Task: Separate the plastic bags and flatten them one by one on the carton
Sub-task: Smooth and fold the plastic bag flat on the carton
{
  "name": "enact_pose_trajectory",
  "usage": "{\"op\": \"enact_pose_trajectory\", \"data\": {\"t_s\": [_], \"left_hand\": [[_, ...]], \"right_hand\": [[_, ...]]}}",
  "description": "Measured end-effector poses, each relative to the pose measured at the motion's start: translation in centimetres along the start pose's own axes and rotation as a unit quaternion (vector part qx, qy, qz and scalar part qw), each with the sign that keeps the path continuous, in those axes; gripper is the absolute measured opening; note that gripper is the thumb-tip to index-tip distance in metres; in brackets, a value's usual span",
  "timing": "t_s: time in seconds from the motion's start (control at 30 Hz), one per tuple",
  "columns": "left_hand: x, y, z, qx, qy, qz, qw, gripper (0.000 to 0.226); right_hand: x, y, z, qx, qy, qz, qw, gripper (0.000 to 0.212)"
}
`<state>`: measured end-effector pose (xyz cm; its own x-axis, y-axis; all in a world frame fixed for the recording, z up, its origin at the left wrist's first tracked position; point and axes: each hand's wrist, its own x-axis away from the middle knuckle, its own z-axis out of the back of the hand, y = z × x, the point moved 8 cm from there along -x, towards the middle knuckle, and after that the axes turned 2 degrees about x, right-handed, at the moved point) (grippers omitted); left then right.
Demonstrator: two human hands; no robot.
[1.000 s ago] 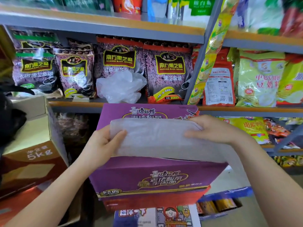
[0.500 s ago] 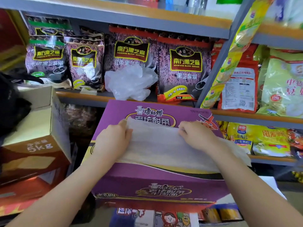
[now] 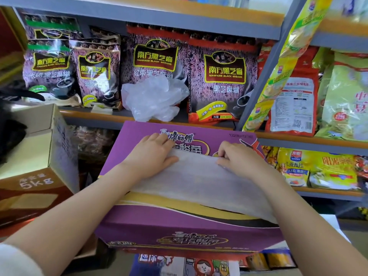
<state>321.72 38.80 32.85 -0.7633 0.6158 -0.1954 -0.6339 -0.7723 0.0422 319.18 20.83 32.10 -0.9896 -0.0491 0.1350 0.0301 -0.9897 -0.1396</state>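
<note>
A flat, milky-white plastic bag [image 3: 201, 182] lies across the top of the purple carton [image 3: 179, 230]. My left hand [image 3: 151, 154] presses flat on the bag's far left corner, fingers straight and pointing away. At the far right corner my right hand [image 3: 237, 158] has its fingers curled and pinches the bag's top edge. The bag's near right end hangs over the carton's edge. A crumpled bundle of clear plastic bags [image 3: 155, 98] sits on the shelf just behind the carton.
Grey metal shelves [image 3: 95, 114] hold purple black-sesame packets [image 3: 223, 76] behind the bundle and yellow and red food packs [image 3: 294, 96] to the right. A brown 5kg cardboard box [image 3: 33, 156] stands to the left of the carton.
The bag was lowered from mid-air onto the carton top. Both hands slid to its far edge, and the view moved closer and tilted down.
</note>
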Motion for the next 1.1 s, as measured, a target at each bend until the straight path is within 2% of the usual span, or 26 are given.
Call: {"op": "enact_pose_trajectory", "data": {"t_s": [0.1,0.2,0.27,0.37,0.47,0.53,0.6,0.63,0.7,0.77,0.8,0.83,0.87,0.93,1.03,1.1], "left_hand": [[-0.8,0.1,-0.6,-0.026,-0.036,0.001,0.999,0.041],[-0.5,-0.7,-0.3,0.007,-0.019,0.007,1.0,0.037],[0.3,-1.9,0.1,-0.013,-0.03,0.03,0.999,0.04],[1.5,-4.4,1.7,-0.019,0.01,0.076,0.997,0.041],[3.1,-7.6,2.2,0.138,0.054,0.162,0.976,0.042],[4.3,-9.0,1.9,0.256,0.055,0.211,0.942,0.036],[5.2,-9.8,1.6,0.342,0.037,0.247,0.906,0.02],[5.6,-9.9,1.5,0.405,0.043,0.269,0.873,0.013],[6.7,-9.9,0.5,0.557,0.046,0.324,0.763,0.019],[7.5,-8.9,-0.6,0.661,0.008,0.355,0.661,0.018],[7.8,-8.5,-1.0,0.686,-0.003,0.362,0.631,0.015],[8.0,-8.5,-1.1,0.693,0.002,0.369,0.62,0.012],[8.2,-8.7,-1.1,0.68,0.017,0.38,0.627,0.01],[8.4,-9.6,-0.6,0.614,0.06,0.393,0.682,0.009],[8.1,-9.7,0.1,0.541,0.094,0.38,0.745,0.01],[7.6,-9.7,0.6,0.5,0.117,0.361,0.779,0.015]], "right_hand": [[-0.3,-0.1,0.0,0.003,-0.027,-0.002,1.0,0.018],[-0.6,-0.6,0.1,0.015,-0.053,0.021,0.998,0.022],[-1.1,-1.4,0.6,-0.001,-0.054,0.044,0.998,0.019],[-3.0,-3.6,1.0,-0.016,-0.053,0.081,0.995,0.013],[-5.0,-5.0,0.4,0.015,-0.045,0.085,0.995,0.009],[-6.0,-4.7,0.2,0.049,-0.021,0.063,0.997,0.011],[-6.6,-4.2,0.2,0.051,0.006,0.041,0.998,0.014],[-6.7,-4.1,0.3,0.043,0.015,0.035,0.998,0.018],[-6.9,-4.3,0.3,0.008,0.025,0.027,0.999,0.024],[-7.0,-4.4,0.4,-0.037,0.04,0.025,0.998,0.024],[-6.9,-4.5,0.4,-0.046,0.042,0.022,0.998,0.024],[-6.8,-4.5,0.4,-0.042,0.039,0.016,0.998,0.025],[-6.7,-4.7,0.5,-0.028,0.035,0.01,0.999,0.027],[-6.6,-5.8,0.7,-0.016,0.036,0.016,0.999,0.033],[-6.5,-10.2,1.3,-0.106,0.049,0.101,0.988,0.033],[-6.6,-13.2,1.0,-0.151,0.031,0.16,0.975,0.033]]}}
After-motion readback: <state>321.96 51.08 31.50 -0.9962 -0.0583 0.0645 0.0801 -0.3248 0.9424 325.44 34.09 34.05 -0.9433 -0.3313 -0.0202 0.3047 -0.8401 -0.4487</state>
